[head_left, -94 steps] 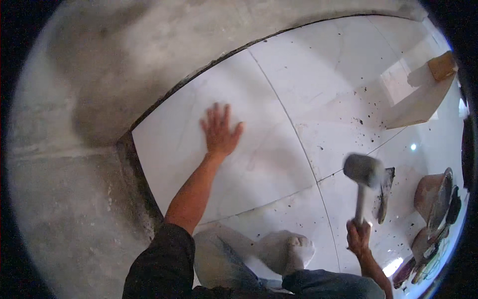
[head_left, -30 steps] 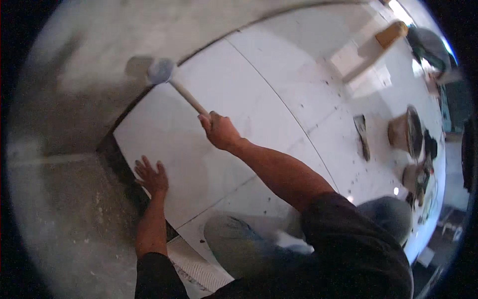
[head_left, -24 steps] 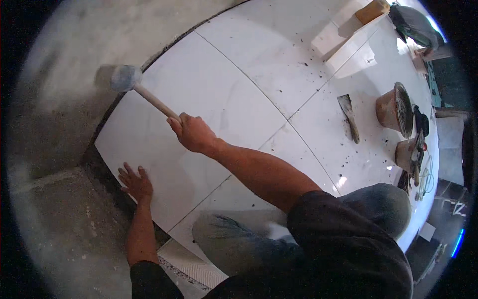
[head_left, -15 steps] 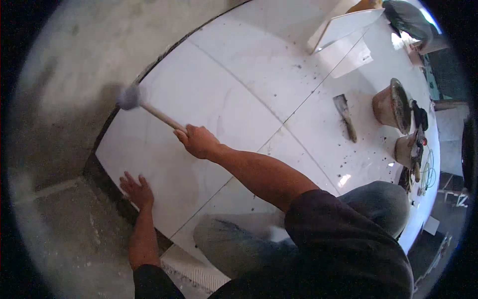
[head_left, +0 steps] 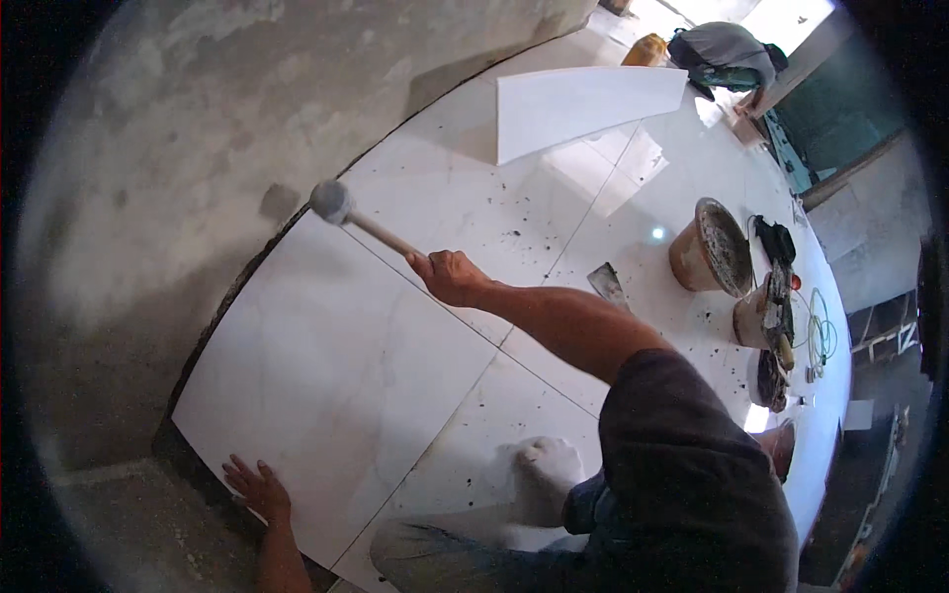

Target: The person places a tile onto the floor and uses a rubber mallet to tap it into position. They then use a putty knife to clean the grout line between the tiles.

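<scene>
My right hand (head_left: 451, 278) is wrapped round the wooden handle of a rubber mallet (head_left: 332, 202). The mallet's round grey head is at the far edge of a large white floor tile (head_left: 326, 346), close to the concrete wall, near the seam with the neighbouring tile. Whether the head touches the tile I cannot tell. My left hand (head_left: 259, 488) lies with fingers spread on the same tile, by its left edge near the lower corner. A trowel (head_left: 607, 284) lies on the tiles beyond my right forearm, which partly covers it.
A bare concrete wall (head_left: 227, 119) runs along the left, with a dark gap beside the tiles. A loose white tile (head_left: 583, 107) leans up at the back. Mortar-smeared buckets (head_left: 692, 262) stand on the right near a coiled pale hose (head_left: 820, 336). A person (head_left: 727, 59) crouches at the far right.
The mallet and my right hand have moved along the wall, away from the tile's left corner, toward the seam. My view has shifted; my left hand stays spread on the tile.
</scene>
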`<state>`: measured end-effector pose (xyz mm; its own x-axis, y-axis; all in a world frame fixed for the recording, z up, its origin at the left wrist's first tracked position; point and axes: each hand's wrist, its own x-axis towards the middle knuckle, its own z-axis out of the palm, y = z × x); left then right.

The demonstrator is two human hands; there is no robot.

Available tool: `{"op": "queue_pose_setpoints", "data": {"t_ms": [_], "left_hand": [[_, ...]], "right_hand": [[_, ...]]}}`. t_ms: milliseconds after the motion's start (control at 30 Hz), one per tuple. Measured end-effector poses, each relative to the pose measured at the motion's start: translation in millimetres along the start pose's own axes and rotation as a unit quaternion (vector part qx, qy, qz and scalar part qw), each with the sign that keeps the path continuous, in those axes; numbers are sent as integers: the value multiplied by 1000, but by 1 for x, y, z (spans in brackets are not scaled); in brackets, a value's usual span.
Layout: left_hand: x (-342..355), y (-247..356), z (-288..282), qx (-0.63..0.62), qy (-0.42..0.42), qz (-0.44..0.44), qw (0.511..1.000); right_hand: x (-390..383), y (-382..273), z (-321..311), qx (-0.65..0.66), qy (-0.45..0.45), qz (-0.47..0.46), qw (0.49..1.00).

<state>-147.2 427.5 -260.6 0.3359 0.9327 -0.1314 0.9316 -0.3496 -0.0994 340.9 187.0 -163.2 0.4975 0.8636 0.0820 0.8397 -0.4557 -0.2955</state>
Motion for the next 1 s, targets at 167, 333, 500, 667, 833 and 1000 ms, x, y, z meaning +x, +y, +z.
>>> {"op": "queue_pose_setpoints", "data": {"t_ms": [167, 333, 500, 667, 833, 1000], "left_hand": [[5, -8, 19, 92, 24, -17, 995], [5, -18, 20, -61, 43, 27, 997], [30, 92, 0, -74, 15, 94, 993], [94, 318, -24, -81, 51, 257, 962], [151, 431, -57, -56, 60, 278, 957], [171, 448, -59, -62, 78, 284, 954]], "right_hand": [[-52, -3, -78, 188, -264, 192, 926], [-175, 32, -131, 208, -174, 128, 954], [-258, 29, -69, -119, -46, -57, 990], [-279, 44, -51, 344, -168, 333, 862], [-270, 75, -61, 311, -197, 348, 862], [-259, 88, -54, 326, -190, 371, 849]]}}
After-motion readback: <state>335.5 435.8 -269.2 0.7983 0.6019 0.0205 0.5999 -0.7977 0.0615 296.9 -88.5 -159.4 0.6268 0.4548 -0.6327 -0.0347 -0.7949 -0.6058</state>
